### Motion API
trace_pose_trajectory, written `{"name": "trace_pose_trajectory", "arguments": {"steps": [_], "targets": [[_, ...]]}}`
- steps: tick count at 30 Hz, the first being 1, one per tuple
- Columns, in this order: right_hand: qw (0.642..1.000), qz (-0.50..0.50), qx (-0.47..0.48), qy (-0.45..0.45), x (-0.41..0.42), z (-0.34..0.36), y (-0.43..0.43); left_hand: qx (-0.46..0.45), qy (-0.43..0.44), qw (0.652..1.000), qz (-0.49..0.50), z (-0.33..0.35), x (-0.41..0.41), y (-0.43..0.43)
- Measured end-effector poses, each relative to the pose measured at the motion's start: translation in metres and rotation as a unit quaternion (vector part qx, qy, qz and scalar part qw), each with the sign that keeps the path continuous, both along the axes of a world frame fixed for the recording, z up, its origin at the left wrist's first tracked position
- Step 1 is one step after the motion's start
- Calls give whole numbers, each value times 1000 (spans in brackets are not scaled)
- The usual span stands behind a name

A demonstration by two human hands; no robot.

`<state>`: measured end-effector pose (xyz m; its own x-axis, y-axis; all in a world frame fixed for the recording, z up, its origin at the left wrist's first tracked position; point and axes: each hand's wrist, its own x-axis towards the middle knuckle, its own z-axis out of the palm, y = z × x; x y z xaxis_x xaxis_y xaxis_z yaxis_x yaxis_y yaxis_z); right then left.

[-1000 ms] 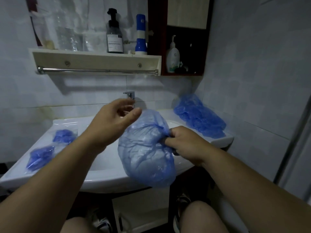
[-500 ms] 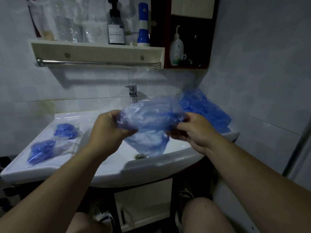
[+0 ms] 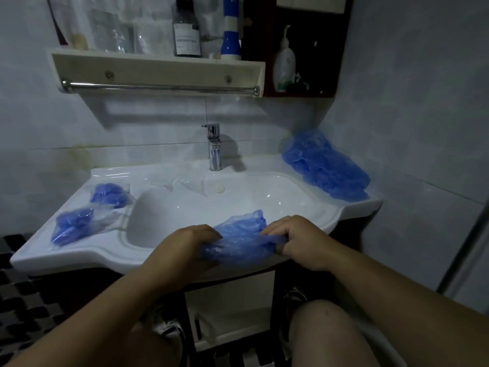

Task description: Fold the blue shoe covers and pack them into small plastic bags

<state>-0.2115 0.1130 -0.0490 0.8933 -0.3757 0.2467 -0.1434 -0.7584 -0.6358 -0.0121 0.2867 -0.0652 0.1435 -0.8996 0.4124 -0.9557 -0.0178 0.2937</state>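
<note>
A crumpled blue shoe cover lies pressed on the front rim of the white sink. My left hand grips its left end and my right hand grips its right end. A pile of loose blue shoe covers sits on the sink's right corner. Two small plastic bags holding blue covers lie on the left ledge, one nearer and one farther back. Empty clear plastic bags lie by the tap.
A chrome tap stands at the sink's back. Above are a shelf with a towel bar, a dark pump bottle, a blue-white bottle and a white pump bottle. A tiled wall is close on the right. My knees are below.
Both hands have brought the shoe cover down from mid-air onto the sink's front rim. The cover went from hanging open to a flattened, bunched strip between the hands.
</note>
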Motion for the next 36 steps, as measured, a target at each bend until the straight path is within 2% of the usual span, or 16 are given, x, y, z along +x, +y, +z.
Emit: {"name": "trace_pose_trajectory", "arguments": {"steps": [4,8,10,14,17,21,24,27,30,32,33,36], "targets": [[999,-38,9,25,-7,3,-8,-24,41,998,30,8,0,6],[986,-109,124,-22,3,7,-9,-25,111,991,76,16,1,-4],[977,-149,145,-38,12,7,-9,-19,152,982,111,18,1,-11],[969,-209,129,-17,22,5,-14,4,237,962,138,17,2,-24],[965,-257,47,17,28,1,-17,21,261,947,185,17,2,-30],[961,-267,-40,52,33,-1,-13,79,205,939,265,18,12,-31],[957,-278,-64,55,34,-3,-10,-7,161,938,308,23,10,-27],[953,-287,-75,60,37,-3,-7,-83,103,961,243,22,-19,-30],[951,-293,-74,66,39,-3,-7,-114,57,979,156,16,-49,-34],[950,-297,-64,72,40,-3,-8,-126,8,982,142,12,-55,-40],[950,-296,-60,74,40,-4,-8,-90,-15,987,135,10,-56,-44],[952,-287,-63,85,40,-2,-9,89,-55,986,131,-3,-55,-49]]}}
